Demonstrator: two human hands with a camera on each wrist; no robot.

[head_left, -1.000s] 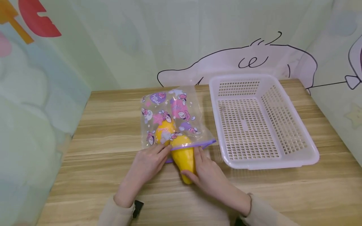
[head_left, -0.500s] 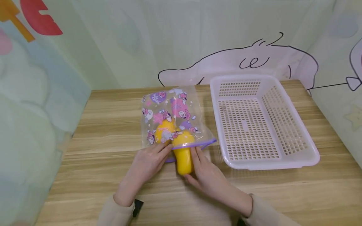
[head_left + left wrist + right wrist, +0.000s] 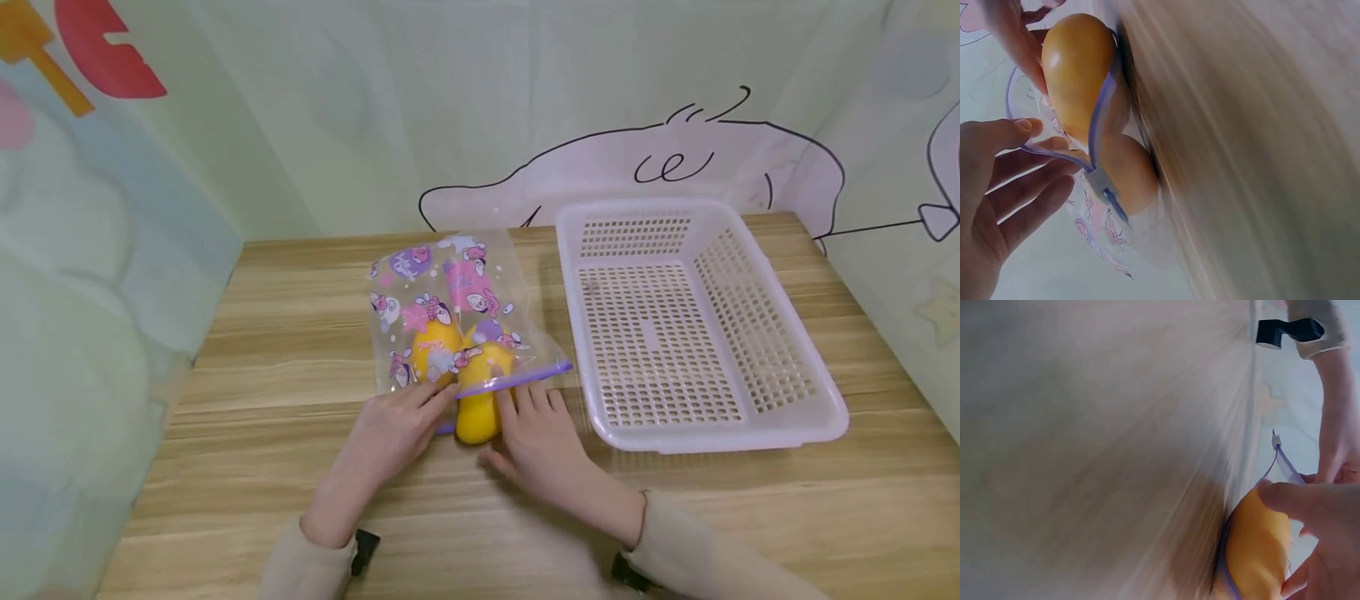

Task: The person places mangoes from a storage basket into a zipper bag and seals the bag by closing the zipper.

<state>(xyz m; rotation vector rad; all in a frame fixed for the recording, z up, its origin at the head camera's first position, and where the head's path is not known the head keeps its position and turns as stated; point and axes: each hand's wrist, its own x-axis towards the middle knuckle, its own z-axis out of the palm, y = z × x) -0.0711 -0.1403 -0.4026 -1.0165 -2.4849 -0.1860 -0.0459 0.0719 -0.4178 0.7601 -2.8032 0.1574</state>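
Note:
A clear zip bag (image 3: 480, 267) with pink and purple cartoon prints lies on the table, its purple-edged mouth towards me. A smooth yellow mango (image 3: 477, 421) lies partly in that mouth, its near end sticking out. At least one more mango (image 3: 435, 350) shows through the plastic deeper inside. My left hand (image 3: 393, 425) pinches the bag's rim at the left; the left wrist view shows the thumb on the purple strip near the white slider (image 3: 1102, 182). My right hand (image 3: 543, 437) lies along the mango's right side with straight fingers, fingertips under the rim, thumb near the exposed end.
A white perforated plastic basket (image 3: 660, 333) stands right of the bag with nothing in it. Both rest on a wood-grain table (image 3: 285, 333). A printed cartoon curtain (image 3: 360, 117) hangs behind the table and along its sides.
The mango has gone deeper into the bag, away from me, so less of it sticks out. My right hand has followed it and its thumb has come off the near end. My left hand stays put.

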